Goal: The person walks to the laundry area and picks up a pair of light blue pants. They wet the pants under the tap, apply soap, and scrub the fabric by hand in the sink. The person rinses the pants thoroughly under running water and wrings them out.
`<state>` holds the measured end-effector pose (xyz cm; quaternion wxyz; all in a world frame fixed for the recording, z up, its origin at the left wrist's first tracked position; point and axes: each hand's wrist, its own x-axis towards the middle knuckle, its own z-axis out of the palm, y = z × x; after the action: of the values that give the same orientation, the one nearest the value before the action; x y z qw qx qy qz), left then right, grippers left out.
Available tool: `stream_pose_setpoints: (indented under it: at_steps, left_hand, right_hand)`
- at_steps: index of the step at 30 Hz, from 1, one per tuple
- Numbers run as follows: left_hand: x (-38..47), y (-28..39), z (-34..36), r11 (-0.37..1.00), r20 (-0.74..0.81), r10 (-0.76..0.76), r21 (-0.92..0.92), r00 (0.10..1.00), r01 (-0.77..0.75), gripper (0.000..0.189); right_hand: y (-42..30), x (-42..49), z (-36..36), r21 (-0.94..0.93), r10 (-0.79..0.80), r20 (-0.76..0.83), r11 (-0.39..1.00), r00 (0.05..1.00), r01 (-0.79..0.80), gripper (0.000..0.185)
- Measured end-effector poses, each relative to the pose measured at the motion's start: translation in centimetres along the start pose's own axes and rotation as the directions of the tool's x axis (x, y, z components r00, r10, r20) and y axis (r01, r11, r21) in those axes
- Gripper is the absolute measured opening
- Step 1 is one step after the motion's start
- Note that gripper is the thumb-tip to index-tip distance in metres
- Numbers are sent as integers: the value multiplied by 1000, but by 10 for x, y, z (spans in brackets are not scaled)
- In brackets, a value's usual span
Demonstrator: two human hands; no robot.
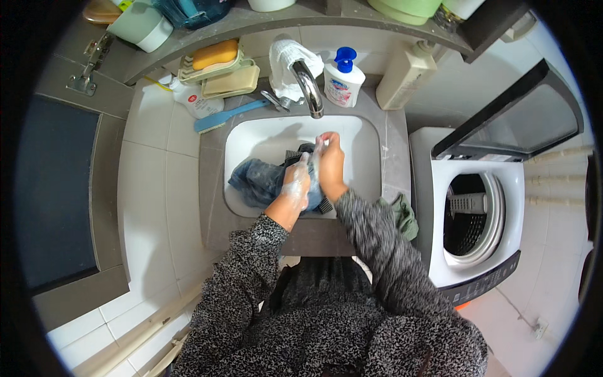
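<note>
Blue denim clothing [259,176] lies bunched up in the white sink basin [360,141], with a dark striped knit band among its folds. Above this heap is my left hand [296,181], coated in white suds. Close by on its right, my right hand [331,162] is raised with bent fingers and foam at the fingertips. The fingers of both hands come near each other over the cloth. Blur and suds hide whether either hand grips any fabric. A chrome faucet [308,89] arches over the basin's back edge, and no water stream shows from it.
Behind the basin stand a blue-capped pump bottle [344,82], a beige bottle [406,77], soap dishes [231,80] and a blue brush [231,115]. A green cloth [404,217] hangs at the counter's right edge, beside an open top-loading washing machine [511,198]. A shelf [301,23] overhangs the back.
</note>
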<state>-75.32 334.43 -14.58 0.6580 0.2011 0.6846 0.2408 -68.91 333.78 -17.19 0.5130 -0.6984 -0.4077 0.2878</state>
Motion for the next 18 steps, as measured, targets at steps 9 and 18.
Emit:
stream_pose_setpoints:
  at_steps: [9, 18]
  left_hand:
    - [24, -18, -15, 967, 137, 243, 37, 960, -250, 47]
    - [-4, 12, -41, 895, 637, 194, -427, 746, 132, 50]
  right_hand:
    - [-16, -2, -5, 27, -22, 8, 999, 1000, 22, 10]
    - [36, 34, -24, 249, -40, 488, 964, 872, -95, 23]
